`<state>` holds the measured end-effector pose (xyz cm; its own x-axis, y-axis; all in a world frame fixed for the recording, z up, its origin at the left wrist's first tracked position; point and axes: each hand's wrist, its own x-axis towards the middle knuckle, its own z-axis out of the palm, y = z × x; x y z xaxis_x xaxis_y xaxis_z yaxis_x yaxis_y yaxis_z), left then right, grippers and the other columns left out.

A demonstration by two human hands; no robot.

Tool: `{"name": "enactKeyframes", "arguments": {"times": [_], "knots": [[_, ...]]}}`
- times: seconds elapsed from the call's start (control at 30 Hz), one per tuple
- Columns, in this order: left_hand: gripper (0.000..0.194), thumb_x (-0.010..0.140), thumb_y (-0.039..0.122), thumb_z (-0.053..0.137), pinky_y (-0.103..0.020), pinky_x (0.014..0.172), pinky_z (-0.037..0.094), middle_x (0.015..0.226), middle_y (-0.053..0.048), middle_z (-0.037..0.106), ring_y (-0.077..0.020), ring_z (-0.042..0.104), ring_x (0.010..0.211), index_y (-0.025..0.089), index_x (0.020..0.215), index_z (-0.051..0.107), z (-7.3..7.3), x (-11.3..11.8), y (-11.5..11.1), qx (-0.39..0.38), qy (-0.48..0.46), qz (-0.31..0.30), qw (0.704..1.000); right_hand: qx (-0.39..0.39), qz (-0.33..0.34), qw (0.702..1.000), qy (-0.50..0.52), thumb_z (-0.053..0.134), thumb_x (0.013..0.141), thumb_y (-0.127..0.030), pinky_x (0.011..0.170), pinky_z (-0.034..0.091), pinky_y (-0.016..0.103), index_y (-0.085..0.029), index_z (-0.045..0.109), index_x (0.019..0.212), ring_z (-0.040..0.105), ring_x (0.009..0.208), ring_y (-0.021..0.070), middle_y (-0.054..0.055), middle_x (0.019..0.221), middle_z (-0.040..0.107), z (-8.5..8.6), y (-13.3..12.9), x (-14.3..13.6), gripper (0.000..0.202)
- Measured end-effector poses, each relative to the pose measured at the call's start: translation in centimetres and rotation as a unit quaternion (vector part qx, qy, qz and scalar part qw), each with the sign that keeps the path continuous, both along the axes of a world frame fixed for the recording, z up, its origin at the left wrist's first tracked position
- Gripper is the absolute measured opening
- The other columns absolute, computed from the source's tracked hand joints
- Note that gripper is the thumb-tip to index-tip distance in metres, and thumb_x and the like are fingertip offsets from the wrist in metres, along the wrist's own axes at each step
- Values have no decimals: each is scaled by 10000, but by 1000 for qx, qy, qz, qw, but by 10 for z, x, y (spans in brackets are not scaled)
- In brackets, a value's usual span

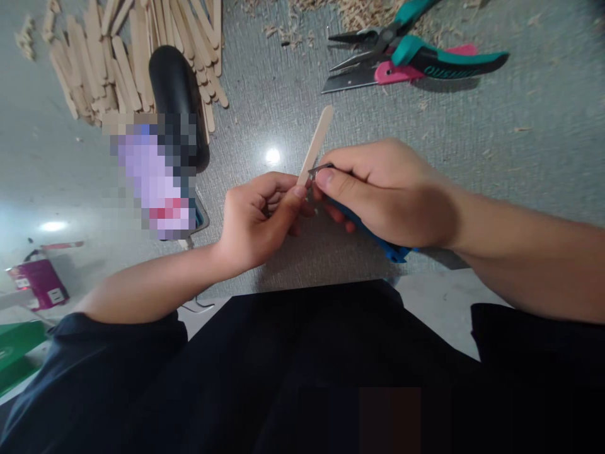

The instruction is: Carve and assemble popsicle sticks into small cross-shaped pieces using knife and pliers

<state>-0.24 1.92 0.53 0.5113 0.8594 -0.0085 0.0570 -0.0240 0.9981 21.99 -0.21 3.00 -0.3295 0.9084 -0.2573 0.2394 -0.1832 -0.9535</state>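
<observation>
Between the thumb and fingers of my left hand (265, 217) is a flat wooden craft stick (316, 142), its rounded end pointing up and to the right. My right hand (387, 192) is closed around a blue-handled utility knife (362, 227). The short metal blade pokes out past my right thumb and meets the edge of the stick just above my left thumb. Part of the knife's handle is hidden under my right palm. Both hands are close together over the grey table, near its front edge.
Many craft sticks (125, 69) lie piled at the back left, beside a black rounded case (172, 82) and a blurred purple item (151, 176). Teal-handled pliers (406, 50) rest over a pink-handled blade (359, 79) at the back. Wood shavings (363, 14) are scattered behind them.
</observation>
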Motion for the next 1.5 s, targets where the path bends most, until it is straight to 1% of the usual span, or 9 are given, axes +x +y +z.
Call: {"name": "enactKeyframes", "arguments": {"times": [0.13,0.27,0.4,0.53,0.7,0.83,0.93,1.2,1.5], "knots": [[403,1122,569,776,-211,472,562,811,-31,856,-99,712,530,193,978,791,1,0,0,2,13,-5,1000,43,8,998,-52,595,1225,-375,634,409,334,-227,651,794,590,629,139,-18,669,657,2,-2,-1,459],[436,1107,607,782,-216,482,568,813,-31,850,-99,707,531,192,971,782,-1,-1,0,2,19,2,1000,67,21,994,-83,613,1189,-286,685,378,351,-218,688,836,587,706,154,-11,724,658,3,1,-1,368],[407,1122,573,774,-210,469,565,807,-36,858,-98,701,512,192,983,796,-3,0,-1,3,13,25,1000,78,26,993,-86,620,1187,-308,668,365,355,-224,683,836,567,670,151,-20,703,653,2,2,1,367],[423,1122,599,764,-209,457,570,796,-38,861,-97,693,491,193,1013,812,-4,1,-1,-3,21,53,998,57,24,996,-61,582,1217,-323,647,410,347,-234,639,804,602,641,148,-15,705,695,2,3,3,426],[454,1114,630,760,-207,458,568,798,-40,856,-100,705,501,187,1034,816,-4,0,-1,-6,24,45,999,38,3,998,-40,585,1236,-406,602,427,335,-239,624,782,593,583,134,-26,650,660,2,1,2,486],[425,1129,598,750,-219,480,584,822,-47,859,-110,727,534,189,1030,810,-4,-1,-2,-11,28,30,999,21,12,999,-23,571,1227,-329,565,435,324,-235,639,822,604,557,116,-41,680,669,1,0,1,421],[439,1127,608,747,-218,477,569,826,-48,851,-107,721,540,188,1010,802,-4,-1,-2,-6,25,21,999,30,22,999,-29,554,1213,-274,604,441,321,-232,648,844,607,578,115,-41,677,668,1,-1,0,383],[398,1138,567,745,-225,483,565,827,-40,845,-111,719,551,196,1003,803,-3,0,-4,11,36,23,999,56,24,996,-61,561,1185,-259,669,422,348,-241,615,816,610,635,147,-23,681,674,0,-1,-3,373],[406,1125,579,760,-223,478,577,846,-49,856,-117,732,559,193,1012,813,-5,0,-4,6,33,28,999,37,15,997,-64,555,1156,-215,607,425,341,-243,606,797,601,567,137,-28,646,673,4,0,-7,364]]}}
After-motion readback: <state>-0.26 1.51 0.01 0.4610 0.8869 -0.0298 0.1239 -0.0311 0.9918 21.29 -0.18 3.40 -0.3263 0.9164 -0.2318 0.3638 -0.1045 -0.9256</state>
